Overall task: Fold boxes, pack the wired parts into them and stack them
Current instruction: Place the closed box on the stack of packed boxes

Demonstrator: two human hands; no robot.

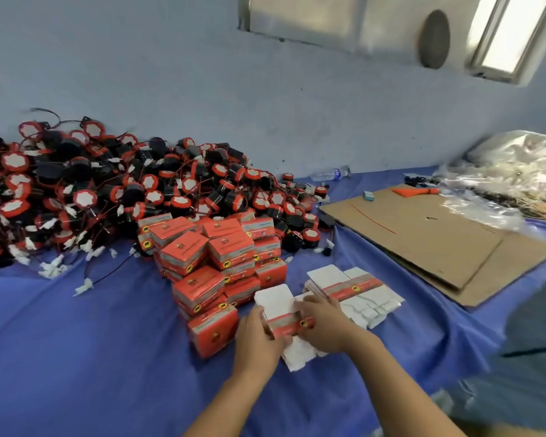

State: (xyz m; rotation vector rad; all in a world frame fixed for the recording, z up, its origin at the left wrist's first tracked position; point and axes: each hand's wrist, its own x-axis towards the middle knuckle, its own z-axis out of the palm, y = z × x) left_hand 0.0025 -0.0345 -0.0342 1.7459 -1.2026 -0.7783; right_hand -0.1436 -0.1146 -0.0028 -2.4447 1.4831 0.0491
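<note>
Low at the centre of your view, both of your hands meet on a flat box blank, white with a red printed band, lying over the blue cloth that covers the table. Your left hand grips the blank's left edge, fingers curled round it. Your right hand lies over the blank's right end; the blur there is such that I cannot tell whether those fingers pinch the card or only press on it. More white card shows under the blank, toward you.

Just right of your hands lies a fanned stack of flat blanks, touching the cloth. Just left of the hands stands the stack of folded red boxes, several layers deep, the nearest box almost at your left wrist. Behind and left of those boxes is the heap of wired parts: black round bodies with red and white faces, red and black wires and white plugs trailing onto the cloth.

To the right, well apart from your hands, sheets of cardboard lie flat, with an orange bundle and a small pale box on their far edge. Clear plastic bags are piled at the far right, and a water bottle lies on its side against the wall.
</note>
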